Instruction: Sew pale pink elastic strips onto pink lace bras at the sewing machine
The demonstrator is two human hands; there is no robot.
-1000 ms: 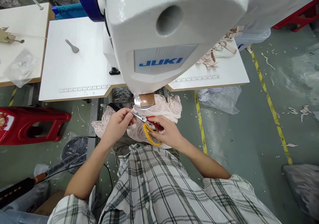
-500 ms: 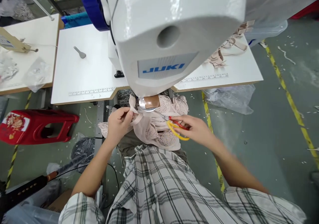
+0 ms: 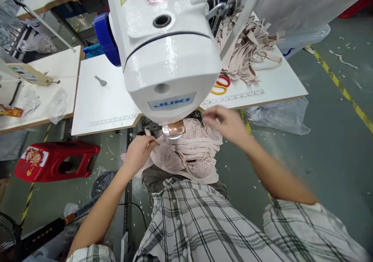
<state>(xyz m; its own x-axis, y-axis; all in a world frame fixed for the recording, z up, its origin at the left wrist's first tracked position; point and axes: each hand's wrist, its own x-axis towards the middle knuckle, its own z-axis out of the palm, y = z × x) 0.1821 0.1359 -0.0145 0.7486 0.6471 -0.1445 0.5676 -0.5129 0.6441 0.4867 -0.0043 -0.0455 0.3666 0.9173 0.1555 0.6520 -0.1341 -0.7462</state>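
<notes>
— Starting at the left, how was the left hand (image 3: pixel 140 150) placed?
— The forearm ran up from 7 o'clock. The fingers were clenched on the left edge of the lace garment (image 3: pixel 192 159), just below the sewing machine (image 3: pixel 169 60). At its 9 o'clock, well apart, a red stool (image 3: pixel 55 161) stood on the floor.

— And the garment itself?
— It lay bunched on the lap with the cups facing up. Its long axis ran roughly from 9 to 3 o'clock, and its top edge sat under the machine's foot.

— The right hand (image 3: pixel 229 123)?
— It was blurred, and its arm came in from 4 o'clock. The fingers were loose and released, grasping nothing, just over the garment's right end.

— What did you count?
— Two hands, one machine and one stool. There was one pair of scissors (image 3: pixel 220 85) on the desk (image 3: pixel 99 102), at 12 o'clock from the right hand. Their red and yellow loops pointed to 4 o'clock, and the blades were hidden behind the machine. One heap of straps (image 3: pixel 247 46) lay beyond them.
</notes>
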